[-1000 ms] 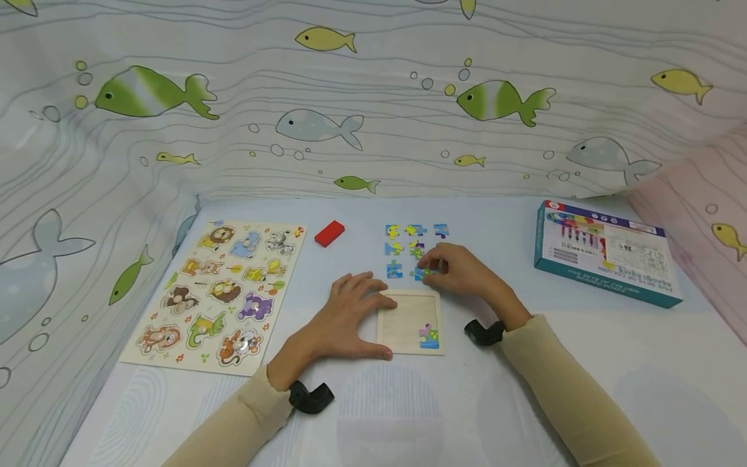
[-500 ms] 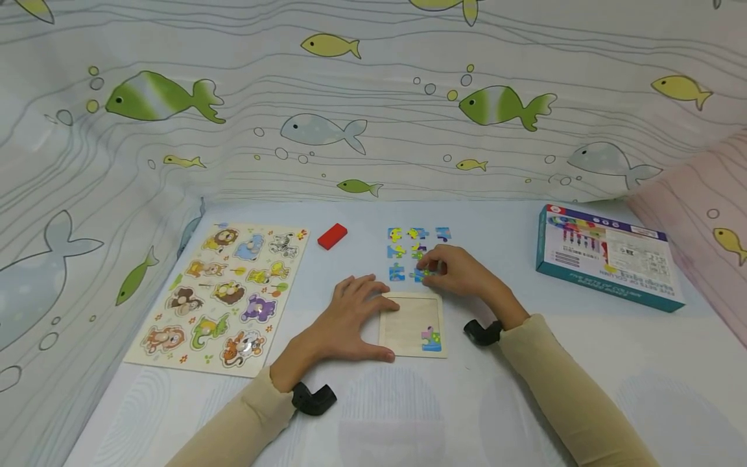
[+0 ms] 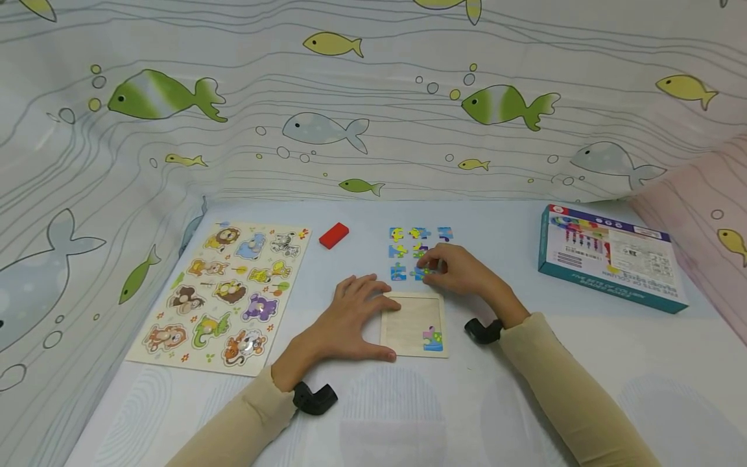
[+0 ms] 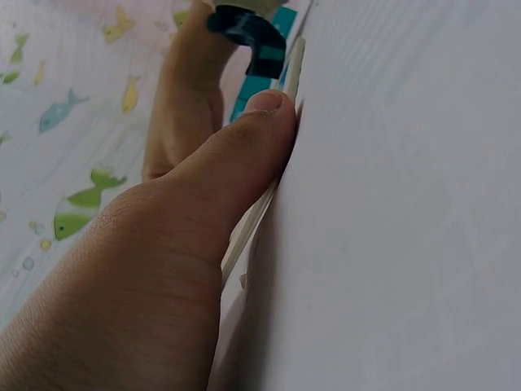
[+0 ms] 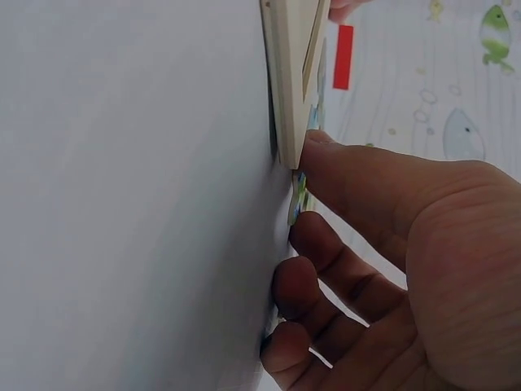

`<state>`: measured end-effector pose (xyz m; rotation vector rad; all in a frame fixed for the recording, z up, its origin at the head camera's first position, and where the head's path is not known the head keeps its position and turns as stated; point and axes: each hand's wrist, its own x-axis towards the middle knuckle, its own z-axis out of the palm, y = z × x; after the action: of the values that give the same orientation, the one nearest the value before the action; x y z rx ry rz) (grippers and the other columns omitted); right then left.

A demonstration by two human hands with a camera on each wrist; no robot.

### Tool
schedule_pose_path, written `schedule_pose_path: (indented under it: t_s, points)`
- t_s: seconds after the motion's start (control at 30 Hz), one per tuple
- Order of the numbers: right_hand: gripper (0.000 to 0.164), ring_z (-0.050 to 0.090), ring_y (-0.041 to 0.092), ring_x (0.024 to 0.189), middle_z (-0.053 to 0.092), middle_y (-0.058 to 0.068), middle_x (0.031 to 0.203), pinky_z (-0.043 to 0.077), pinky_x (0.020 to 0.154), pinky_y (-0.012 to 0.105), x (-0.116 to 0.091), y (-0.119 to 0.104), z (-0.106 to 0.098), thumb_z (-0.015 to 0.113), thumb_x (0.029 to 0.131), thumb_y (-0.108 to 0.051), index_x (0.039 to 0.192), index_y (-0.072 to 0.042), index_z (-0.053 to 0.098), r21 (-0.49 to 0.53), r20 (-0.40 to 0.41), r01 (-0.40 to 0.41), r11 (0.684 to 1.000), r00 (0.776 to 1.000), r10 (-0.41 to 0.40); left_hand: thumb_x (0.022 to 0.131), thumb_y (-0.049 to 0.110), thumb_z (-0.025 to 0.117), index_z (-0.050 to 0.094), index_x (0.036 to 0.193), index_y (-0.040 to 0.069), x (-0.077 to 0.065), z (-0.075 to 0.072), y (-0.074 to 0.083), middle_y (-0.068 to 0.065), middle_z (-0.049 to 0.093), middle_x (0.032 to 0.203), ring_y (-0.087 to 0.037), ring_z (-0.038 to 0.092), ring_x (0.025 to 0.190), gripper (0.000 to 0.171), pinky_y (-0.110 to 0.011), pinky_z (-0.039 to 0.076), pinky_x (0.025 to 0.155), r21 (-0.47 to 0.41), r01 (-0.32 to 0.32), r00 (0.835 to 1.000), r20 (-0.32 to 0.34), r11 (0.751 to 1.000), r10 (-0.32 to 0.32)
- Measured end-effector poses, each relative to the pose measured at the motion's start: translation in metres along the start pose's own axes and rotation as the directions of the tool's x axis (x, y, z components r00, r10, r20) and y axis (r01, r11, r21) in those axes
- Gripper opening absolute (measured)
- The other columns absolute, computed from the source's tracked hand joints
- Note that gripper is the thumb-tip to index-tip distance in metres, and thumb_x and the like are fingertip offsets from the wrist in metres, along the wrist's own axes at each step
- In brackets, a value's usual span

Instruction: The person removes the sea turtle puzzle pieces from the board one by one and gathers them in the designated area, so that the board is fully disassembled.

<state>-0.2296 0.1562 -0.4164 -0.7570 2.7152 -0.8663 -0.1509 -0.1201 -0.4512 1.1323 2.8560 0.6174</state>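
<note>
My left hand (image 3: 344,324) lies spread at the left side of a small square wooden puzzle tray (image 3: 403,324). Its index finger rests on the tray's far left corner. The thumb (image 4: 244,147) presses along the near edge. In the tray's near right corner lie joined puzzle pieces (image 3: 433,340), pink, green and blue. Just beyond the tray, my right hand (image 3: 461,269) pinches a blue-green jigsaw piece (image 3: 420,274) between thumb and index finger, its other fingers curled. This jigsaw piece (image 5: 299,199) shows between those fingertips in the right wrist view, low at the table surface.
Several loose jigsaw pieces (image 3: 397,251) lie in rows behind the tray. A red block (image 3: 334,235) is to their left. A large animal knob puzzle board (image 3: 222,298) covers the left side. At the back right stands a teal-edged box (image 3: 609,256). Fish-print cloth (image 3: 373,97) rises behind.
The head view has shifted slightly. Both hands keep nearly the same position, the left on the tray and the right at the jigsaw piece.
</note>
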Motion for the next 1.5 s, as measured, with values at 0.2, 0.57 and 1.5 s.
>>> schedule_pose_path:
  t_s: [0.2, 0.57, 1.5]
  points:
    - [0.028, 0.057, 0.02, 0.088, 0.067, 0.007, 0.103, 0.048, 0.078, 0.032, -0.002, -0.001, 0.0, 0.076, 0.091, -0.016, 0.117, -0.008, 0.072, 0.014, -0.008, -0.001, 1.0, 1.0, 0.001, 0.073, 0.075, 0.073, 0.058, 0.136, 0.035, 0.0, 0.001, 0.0, 0.002, 0.045, 0.15, -0.029, 0.026, 0.153, 0.076, -0.059, 0.014, 0.122, -0.001, -0.003, 1.0, -0.004, 1.0, 0.003]
    - [0.009, 0.052, 0.017, 0.08, 0.065, 0.001, 0.093, 0.045, 0.071, 0.028, -0.011, 0.002, 0.002, 0.074, 0.092, -0.019, 0.098, -0.014, 0.069, 0.095, -0.012, -0.001, 0.995, 1.0, 0.003, 0.076, 0.076, 0.07, 0.056, 0.139, 0.035, 0.0, 0.0, 0.0, 0.002, 0.043, 0.152, -0.027, 0.024, 0.154, 0.076, -0.057, 0.013, 0.124, -0.001, 0.022, 1.0, 0.01, 1.0, -0.022]
    - [0.024, 0.058, 0.018, 0.095, 0.068, -0.002, 0.103, 0.051, 0.088, 0.03, -0.045, -0.031, -0.009, 0.078, 0.085, -0.008, 0.107, -0.016, 0.077, 0.137, 0.402, 0.183, 0.974, 0.888, -0.223, 0.078, 0.073, 0.07, 0.055, 0.141, 0.033, 0.0, -0.001, 0.002, 0.0, 0.041, 0.156, -0.027, 0.023, 0.154, 0.076, -0.056, 0.011, 0.125, -0.02, 0.043, 0.999, 0.025, 0.999, -0.042]
